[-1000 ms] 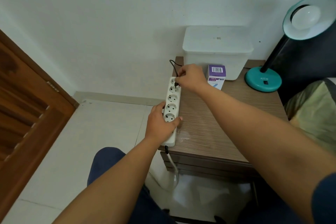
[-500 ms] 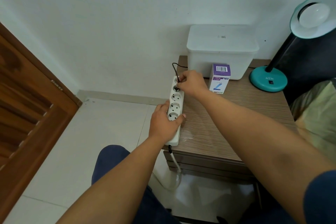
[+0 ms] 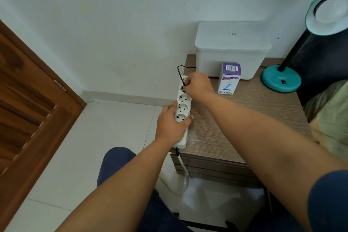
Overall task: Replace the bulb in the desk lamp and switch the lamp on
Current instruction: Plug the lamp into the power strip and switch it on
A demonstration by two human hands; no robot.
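A white power strip (image 3: 183,102) lies along the left edge of the wooden bedside table (image 3: 244,115). My left hand (image 3: 172,124) grips its near end. My right hand (image 3: 197,84) pinches the lamp's black plug (image 3: 183,88) at a socket near the strip's far end; its black cord (image 3: 179,68) loops up behind. The teal desk lamp (image 3: 281,80) stands at the table's right, its shade (image 3: 327,9) raised with a white bulb (image 3: 332,10) inside, unlit. A purple and white bulb box (image 3: 228,79) stands upright beside my right hand.
A white lidded plastic box (image 3: 232,49) sits at the back of the table against the wall. A brown wooden door (image 3: 28,100) is on the left. The strip's white cable (image 3: 183,167) hangs down to the tiled floor. A greenish pillow (image 3: 331,115) lies on the right.
The view has shifted slightly. My right hand with the plug has stayed at the same socket near the strip's far end. My left hand keeps its hold.
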